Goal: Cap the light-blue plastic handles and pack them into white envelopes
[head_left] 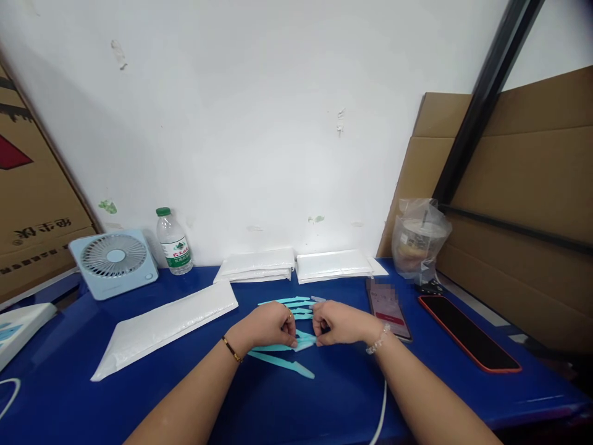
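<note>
My left hand (269, 325) and my right hand (341, 324) meet over the middle of the blue table (324, 395), fingers curled in a pinch. Between them they hold thin light-blue plastic sticks (303, 341). Several more of these light-blue sticks (290, 302) lie on the table just beyond my hands, and one long stick (282, 363) lies in front of my left wrist. A gold bangle is on my left wrist, a bead bracelet on my right.
A white padded envelope (167, 324) lies to the left. Two stacks of white envelopes (301, 264) sit by the wall. A small fan (113, 261), a water bottle (175, 242), a bagged drink cup (419, 238), two phones (467, 332) and cardboard (519, 204) surround the space.
</note>
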`<action>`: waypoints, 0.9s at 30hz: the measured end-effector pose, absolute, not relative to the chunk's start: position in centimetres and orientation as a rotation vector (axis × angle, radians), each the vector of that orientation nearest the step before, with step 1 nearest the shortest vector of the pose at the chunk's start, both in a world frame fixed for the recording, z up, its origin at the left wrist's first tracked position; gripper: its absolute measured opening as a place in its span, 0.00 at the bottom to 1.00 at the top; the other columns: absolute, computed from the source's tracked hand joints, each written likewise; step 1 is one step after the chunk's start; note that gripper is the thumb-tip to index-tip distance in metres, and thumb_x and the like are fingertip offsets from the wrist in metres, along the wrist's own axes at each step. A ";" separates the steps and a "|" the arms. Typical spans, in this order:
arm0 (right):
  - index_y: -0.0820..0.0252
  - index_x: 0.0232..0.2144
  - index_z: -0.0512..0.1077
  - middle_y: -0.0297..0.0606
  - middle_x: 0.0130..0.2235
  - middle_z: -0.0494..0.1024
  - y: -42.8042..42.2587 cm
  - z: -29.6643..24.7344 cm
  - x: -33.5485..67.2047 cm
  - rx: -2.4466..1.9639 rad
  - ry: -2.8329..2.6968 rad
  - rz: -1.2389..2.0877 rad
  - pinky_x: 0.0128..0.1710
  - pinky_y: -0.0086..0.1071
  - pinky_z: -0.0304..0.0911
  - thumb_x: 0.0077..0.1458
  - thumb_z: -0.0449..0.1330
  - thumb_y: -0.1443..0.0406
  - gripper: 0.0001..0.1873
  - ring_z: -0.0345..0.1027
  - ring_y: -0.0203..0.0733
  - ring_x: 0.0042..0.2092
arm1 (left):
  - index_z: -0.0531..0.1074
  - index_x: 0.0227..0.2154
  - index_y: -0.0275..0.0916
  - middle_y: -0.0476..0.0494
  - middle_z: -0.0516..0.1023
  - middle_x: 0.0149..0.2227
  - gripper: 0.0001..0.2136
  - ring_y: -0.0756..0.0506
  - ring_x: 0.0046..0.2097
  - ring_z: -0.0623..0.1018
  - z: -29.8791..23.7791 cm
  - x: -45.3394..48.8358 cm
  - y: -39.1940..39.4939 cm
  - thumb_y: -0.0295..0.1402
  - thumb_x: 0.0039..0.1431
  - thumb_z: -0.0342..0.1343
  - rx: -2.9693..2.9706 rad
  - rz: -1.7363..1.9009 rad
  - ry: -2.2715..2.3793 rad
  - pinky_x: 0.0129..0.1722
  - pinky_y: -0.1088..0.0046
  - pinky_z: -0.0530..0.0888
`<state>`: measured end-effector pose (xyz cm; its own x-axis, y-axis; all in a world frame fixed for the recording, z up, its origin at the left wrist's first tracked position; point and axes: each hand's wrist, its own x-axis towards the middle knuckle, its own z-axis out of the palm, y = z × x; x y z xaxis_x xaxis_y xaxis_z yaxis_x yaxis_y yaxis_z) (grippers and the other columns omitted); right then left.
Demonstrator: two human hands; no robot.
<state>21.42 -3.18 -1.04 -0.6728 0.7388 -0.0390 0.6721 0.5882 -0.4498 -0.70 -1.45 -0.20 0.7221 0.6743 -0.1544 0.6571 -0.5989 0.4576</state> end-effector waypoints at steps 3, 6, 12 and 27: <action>0.60 0.25 0.74 0.33 0.29 0.68 -2.6 -1.2 22.1 -1.209 -2.592 0.531 0.28 0.26 0.53 0.46 0.64 0.65 0.03 0.61 0.35 0.30 | 0.77 0.26 0.41 0.48 0.77 0.28 0.10 0.48 0.29 0.72 -0.4 -0.6 -0.9 0.41 0.48 0.57 2.477 0.101 1.133 0.24 0.75 0.59; 0.60 0.25 0.73 0.34 0.32 0.69 -1.9 -1.5 23.1 -1.315 -2.489 0.475 0.28 0.26 0.53 0.46 0.63 0.67 0.02 0.61 0.35 0.31 | 0.76 0.26 0.41 0.47 0.77 0.30 0.10 0.48 0.30 0.72 -0.7 -0.9 0.2 0.41 0.48 0.57 2.498 0.184 1.264 0.26 0.75 0.59; 0.61 0.24 0.71 0.34 0.32 0.69 -1.4 -1.5 24.2 -1.362 -2.432 0.445 0.29 0.26 0.53 0.47 0.62 0.68 0.03 0.62 0.34 0.31 | 0.74 0.27 0.41 0.48 0.76 0.30 0.10 0.48 0.31 0.72 -1.2 -1.6 0.8 0.42 0.50 0.55 2.484 0.224 1.257 0.27 0.75 0.60; 0.61 0.25 0.73 0.35 0.32 0.69 -1.0 -1.8 24.3 -1.398 -2.346 0.486 0.29 0.27 0.55 0.46 0.64 0.66 0.03 0.63 0.35 0.31 | 0.74 0.34 0.41 0.47 0.74 0.34 0.13 0.47 0.33 0.72 -0.8 -2.5 1.5 0.44 0.52 0.53 2.455 0.364 1.321 0.29 0.75 0.61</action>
